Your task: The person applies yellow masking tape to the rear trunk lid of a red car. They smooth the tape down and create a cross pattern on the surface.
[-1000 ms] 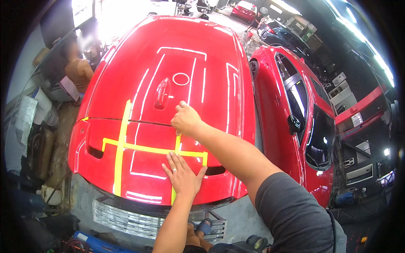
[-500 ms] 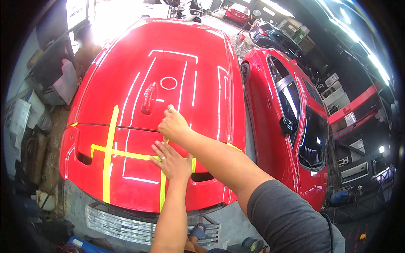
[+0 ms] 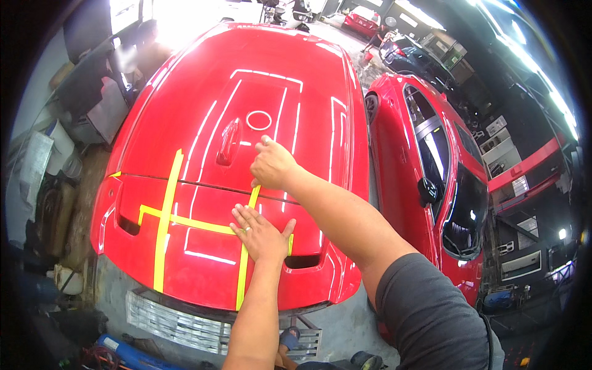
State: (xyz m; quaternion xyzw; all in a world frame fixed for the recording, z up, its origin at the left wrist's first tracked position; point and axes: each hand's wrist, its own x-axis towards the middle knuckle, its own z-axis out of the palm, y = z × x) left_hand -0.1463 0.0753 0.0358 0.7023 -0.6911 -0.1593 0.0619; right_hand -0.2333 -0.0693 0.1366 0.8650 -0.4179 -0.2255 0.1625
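Red bucket (image 3: 368, 56), contents indistinct, hands (image 3: 262, 234) on tape (image 3: 242, 277)

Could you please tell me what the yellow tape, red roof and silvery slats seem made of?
Tape: probably thin paper or plastic, matte, lying in flat strips.
Roof: likely painted metal, glossy, showing crisp white reflections.
Slats: perhaps bare metal, judging by their greyish sheen.

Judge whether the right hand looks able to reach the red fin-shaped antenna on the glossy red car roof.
Probably yes: the right hand sits near the antenna, with only bare roof between, though it seems to grip a long yellow tape strip.
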